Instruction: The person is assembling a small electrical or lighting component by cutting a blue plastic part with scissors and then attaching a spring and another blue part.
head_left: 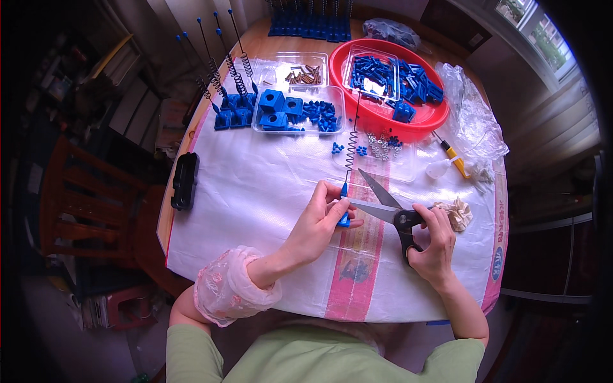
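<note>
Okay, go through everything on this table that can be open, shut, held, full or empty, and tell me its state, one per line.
scissors: open, held in right hand
spring rod: upright, blue end pinched by left hand
red basin: holds blue parts
clear tray: lidless, holds blue blocks
black case: shut, lying at table edge

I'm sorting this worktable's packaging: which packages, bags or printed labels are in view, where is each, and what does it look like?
Woven sack sheet: covers the table, white with pink stripes and a printed patch near the front edge.
Clear plastic trays: far centre, holding blue parts.
Clear plastic bags: far right, crumpled.
Round blue label: on the sheet's right edge.
</note>
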Available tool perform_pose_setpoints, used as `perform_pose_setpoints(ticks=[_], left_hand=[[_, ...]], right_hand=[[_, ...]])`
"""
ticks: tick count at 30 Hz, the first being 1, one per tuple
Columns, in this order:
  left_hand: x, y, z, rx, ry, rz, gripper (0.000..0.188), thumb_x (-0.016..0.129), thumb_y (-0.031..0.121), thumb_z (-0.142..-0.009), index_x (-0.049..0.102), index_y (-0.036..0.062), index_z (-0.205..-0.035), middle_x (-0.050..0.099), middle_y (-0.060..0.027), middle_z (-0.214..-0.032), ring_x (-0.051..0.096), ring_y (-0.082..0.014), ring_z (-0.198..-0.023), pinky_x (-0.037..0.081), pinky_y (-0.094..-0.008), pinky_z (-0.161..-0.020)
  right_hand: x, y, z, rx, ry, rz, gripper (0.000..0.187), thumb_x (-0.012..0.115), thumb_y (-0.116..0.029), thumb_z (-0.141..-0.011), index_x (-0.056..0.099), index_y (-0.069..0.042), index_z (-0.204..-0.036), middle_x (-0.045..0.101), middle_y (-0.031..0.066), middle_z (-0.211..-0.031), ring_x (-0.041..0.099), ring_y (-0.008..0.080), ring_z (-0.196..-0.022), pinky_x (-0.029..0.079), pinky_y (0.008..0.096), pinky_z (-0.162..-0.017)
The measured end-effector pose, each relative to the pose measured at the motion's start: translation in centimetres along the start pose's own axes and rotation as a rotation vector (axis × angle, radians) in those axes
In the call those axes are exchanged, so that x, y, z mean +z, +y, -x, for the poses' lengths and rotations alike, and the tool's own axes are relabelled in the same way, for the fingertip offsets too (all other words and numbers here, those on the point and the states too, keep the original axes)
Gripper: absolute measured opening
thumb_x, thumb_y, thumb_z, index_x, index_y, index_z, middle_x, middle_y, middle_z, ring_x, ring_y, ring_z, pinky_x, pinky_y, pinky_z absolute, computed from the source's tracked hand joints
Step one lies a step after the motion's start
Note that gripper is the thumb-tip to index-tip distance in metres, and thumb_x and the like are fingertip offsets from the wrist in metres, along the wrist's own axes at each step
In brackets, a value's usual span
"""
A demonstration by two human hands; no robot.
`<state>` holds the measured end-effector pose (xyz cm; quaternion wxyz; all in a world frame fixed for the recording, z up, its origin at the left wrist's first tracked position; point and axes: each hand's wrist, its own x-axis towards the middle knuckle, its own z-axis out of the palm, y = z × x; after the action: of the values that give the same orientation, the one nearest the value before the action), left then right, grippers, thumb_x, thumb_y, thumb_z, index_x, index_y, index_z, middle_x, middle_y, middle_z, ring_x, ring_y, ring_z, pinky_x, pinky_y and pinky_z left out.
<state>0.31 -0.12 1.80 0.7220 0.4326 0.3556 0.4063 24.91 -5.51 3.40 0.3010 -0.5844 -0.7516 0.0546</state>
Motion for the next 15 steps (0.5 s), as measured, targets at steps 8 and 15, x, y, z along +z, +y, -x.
perform_pose_setpoints(ticks=[8,15], left_hand=[[-0.34,-0.13,-0.05,-0.026,-0.02,0.01,0.012,0.043,0.013,-0.104,0.039,0.0019,-0.106,0.051,-0.0088,-0.1,0.059,-0.0114,-0.092,0.061,-0.0336,-0.083],[-0.14,-0.47,-0.12,0.03,-0.008,0.041,0.012,0.043,0.013,-0.104,0.04,0.0017,-0.105,0.051,-0.0092,-0.1,0.059,-0.0111,-0.091,0.06,-0.0341,-0.084]], right_hand=[[0.0,-0.02,0.0,0.008,0.001,-0.005,0.062,0.061,0.004,-0.053,0.059,-0.004,-0.114,0.05,0.0098,-0.082,0.052,0.0282,-0.077,0.042,0.0391,-0.064],[0.08,0.08,0.01,-0.002,0.001,-0.008,0.062,0.061,0.004,-0.054,0.059,-0.004,-0.115,0.05,0.01,-0.082,0.052,0.0283,-0.077,0.042,0.0392,-0.065]])
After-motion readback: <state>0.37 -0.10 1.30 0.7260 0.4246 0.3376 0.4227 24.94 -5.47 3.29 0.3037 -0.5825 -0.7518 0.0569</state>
